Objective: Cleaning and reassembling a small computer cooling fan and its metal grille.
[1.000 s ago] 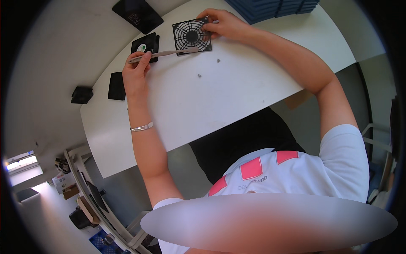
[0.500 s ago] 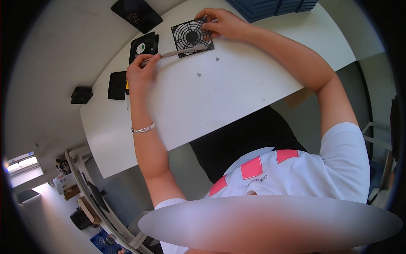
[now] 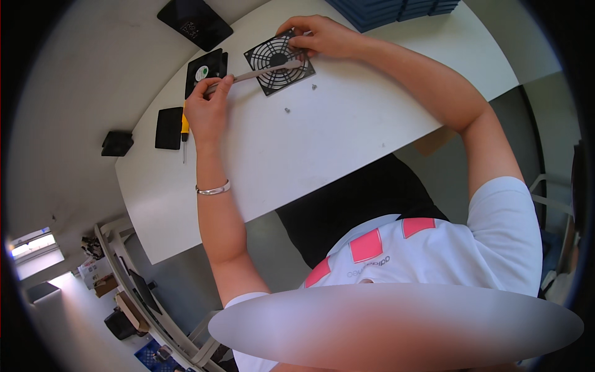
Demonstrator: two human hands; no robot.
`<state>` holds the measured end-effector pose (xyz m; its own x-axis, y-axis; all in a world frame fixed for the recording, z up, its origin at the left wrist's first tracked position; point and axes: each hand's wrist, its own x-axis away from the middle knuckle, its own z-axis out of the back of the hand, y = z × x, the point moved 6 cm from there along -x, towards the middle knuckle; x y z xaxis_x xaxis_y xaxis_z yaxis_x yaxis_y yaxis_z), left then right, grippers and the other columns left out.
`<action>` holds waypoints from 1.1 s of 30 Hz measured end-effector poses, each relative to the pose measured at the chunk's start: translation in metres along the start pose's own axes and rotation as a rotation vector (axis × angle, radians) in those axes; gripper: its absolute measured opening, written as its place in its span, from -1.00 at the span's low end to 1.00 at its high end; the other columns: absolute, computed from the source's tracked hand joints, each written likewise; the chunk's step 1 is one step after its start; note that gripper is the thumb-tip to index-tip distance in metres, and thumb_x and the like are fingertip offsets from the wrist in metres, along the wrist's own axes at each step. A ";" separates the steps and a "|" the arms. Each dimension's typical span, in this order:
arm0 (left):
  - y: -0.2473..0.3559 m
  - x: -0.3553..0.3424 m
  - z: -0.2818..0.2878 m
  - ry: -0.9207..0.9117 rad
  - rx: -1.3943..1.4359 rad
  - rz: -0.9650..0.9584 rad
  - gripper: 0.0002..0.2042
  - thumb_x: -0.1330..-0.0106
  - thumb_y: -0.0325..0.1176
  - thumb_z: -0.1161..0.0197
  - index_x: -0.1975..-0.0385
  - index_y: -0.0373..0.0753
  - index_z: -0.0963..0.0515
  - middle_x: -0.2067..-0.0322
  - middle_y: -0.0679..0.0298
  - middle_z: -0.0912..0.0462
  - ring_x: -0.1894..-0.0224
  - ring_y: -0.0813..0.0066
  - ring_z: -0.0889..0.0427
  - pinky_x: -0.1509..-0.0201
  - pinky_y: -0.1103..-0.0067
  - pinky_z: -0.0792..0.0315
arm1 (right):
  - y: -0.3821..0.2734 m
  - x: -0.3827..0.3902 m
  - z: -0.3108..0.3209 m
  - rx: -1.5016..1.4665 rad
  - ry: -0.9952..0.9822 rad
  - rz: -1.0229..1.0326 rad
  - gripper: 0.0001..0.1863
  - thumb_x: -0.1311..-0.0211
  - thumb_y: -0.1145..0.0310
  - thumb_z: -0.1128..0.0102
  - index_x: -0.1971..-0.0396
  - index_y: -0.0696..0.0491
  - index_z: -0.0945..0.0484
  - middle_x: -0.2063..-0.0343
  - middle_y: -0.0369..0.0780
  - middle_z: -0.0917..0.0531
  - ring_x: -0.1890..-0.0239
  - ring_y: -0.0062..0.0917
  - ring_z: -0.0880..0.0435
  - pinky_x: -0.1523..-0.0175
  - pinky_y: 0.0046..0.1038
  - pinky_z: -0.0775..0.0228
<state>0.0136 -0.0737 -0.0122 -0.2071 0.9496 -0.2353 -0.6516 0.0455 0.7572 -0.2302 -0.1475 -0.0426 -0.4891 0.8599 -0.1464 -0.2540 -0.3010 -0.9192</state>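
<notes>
The two hands are apart, one on each side of the black grille (image 3: 277, 58), which lies at the far side of the white table (image 3: 266, 161), in front of the person. The left hand (image 3: 208, 113) is pinched on the handle of a slim, pale brush (image 3: 251, 74), thumb and fingers together, and the brush reaches across to the right so that its head is over the grille's rings, just right of the hub. The right hand (image 3: 317, 36) grips the grille's upper right side between thumb and fingers (whether it lifts that side off the table, I cannot tell). The step in hand looks to be brushing the grille, though the bristles are too small to make out. A further stroke would call for a firm hold on the frame from the right hand and light pressure from the left, since the thin rings could snag the head. The fan (image 3: 211, 63), with its pale label, sits just beyond the left hand; nearer the person, a yellow screwdriver (image 3: 185, 124) lies beside a black square piece (image 3: 168, 129). Two small screws (image 3: 314, 87) lie apart on the table, near the grille, and would best be kept clear of the sleeveless right forearm (image 3: 421, 77).
</notes>
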 end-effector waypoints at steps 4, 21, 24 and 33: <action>-0.009 -0.003 -0.001 -0.046 0.061 0.046 -0.62 -0.13 -0.06 -0.42 0.42 -0.33 -0.64 0.64 0.47 -0.44 0.57 0.73 -0.28 0.50 0.73 -0.15 | -0.001 0.000 -0.002 0.036 -0.043 -0.009 -0.68 -0.28 0.42 -0.08 -0.03 0.06 -0.49 0.50 -0.34 -0.50 0.53 -0.72 -0.43 0.41 -0.63 -0.33; 0.004 0.002 -0.006 -0.127 0.015 0.035 -0.60 -0.14 -0.04 -0.41 0.42 -0.34 -0.63 0.66 0.47 -0.41 0.57 0.72 -0.25 0.51 0.71 -0.12 | 0.000 0.000 -0.005 0.026 -0.105 -0.032 -0.71 -0.37 0.34 0.04 -0.02 0.02 -0.51 0.42 -0.33 -0.57 0.48 -0.73 -0.42 0.35 -0.65 -0.35; 0.000 0.000 -0.003 -0.042 -0.025 0.040 -0.59 -0.12 -0.01 -0.42 0.42 -0.34 -0.64 0.67 0.46 -0.41 0.58 0.71 -0.25 0.51 0.70 -0.12 | -0.005 0.002 -0.003 -0.033 -0.127 -0.027 -0.69 -0.36 0.35 0.08 -0.03 0.05 -0.50 0.42 -0.32 -0.57 0.48 -0.72 -0.42 0.33 -0.66 -0.34; -0.004 -0.002 0.000 0.079 0.020 0.030 -0.58 -0.12 0.01 -0.41 0.42 -0.33 -0.66 0.65 0.48 -0.43 0.57 0.73 -0.24 0.50 0.71 -0.10 | -0.017 0.009 -0.004 -0.023 -0.248 0.048 -0.40 -0.10 0.50 -0.06 -0.23 0.06 -0.31 0.41 -0.21 -0.53 0.41 -0.65 -0.57 0.25 -0.58 -0.36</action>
<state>0.0163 -0.0756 -0.0148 -0.2835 0.9232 -0.2594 -0.6302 0.0246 0.7761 -0.2266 -0.1334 -0.0300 -0.6910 0.7162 -0.0985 -0.2079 -0.3273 -0.9218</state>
